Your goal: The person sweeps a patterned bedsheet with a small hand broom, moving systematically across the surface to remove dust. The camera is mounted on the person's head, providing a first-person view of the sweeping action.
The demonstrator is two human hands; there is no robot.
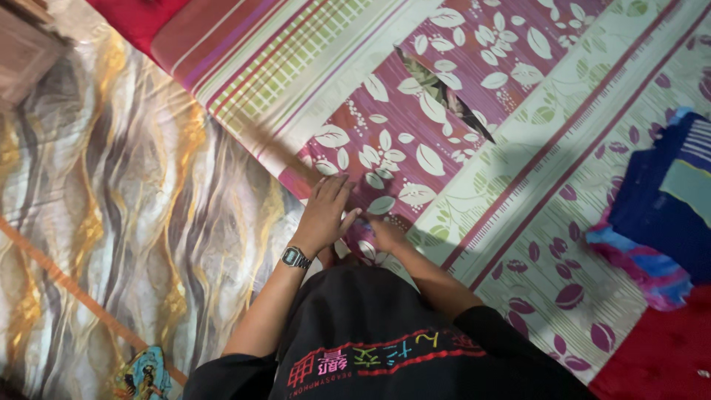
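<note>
Grip: the left hand [324, 211] lies flat with fingers spread on the sheet [415, 141], holding nothing. The right hand [385, 235] presses down on the sheet's near edge; I cannot tell if its fingers are shut or apart.
Sheet: it lies spread over the mattress [148, 18], right in front of the person. It is purple with white leaves, and has pale bands with stripes, green squares and dark red leaves.
Rip: a dark torn gap [444, 96] shows in the purple part, well above the hands.
Watch: a dark watch [295, 258] sits on the left wrist.
Floor: a shiny mat [111, 207] with wavy gold, grey and brown swirls covers it on the left. An orange line [67, 281] runs across it.
Clothes: a pile of folded clothes [659, 215], blue and pink, rests on the sheet at the right.
Red cloth: a red patch [666, 355] shows in the bottom right corner.
Small thing: a bright little packet [144, 376] lies on the mat near the person's left elbow.
Wood: a brown wooden piece [26, 44] sits in the top left corner.
</note>
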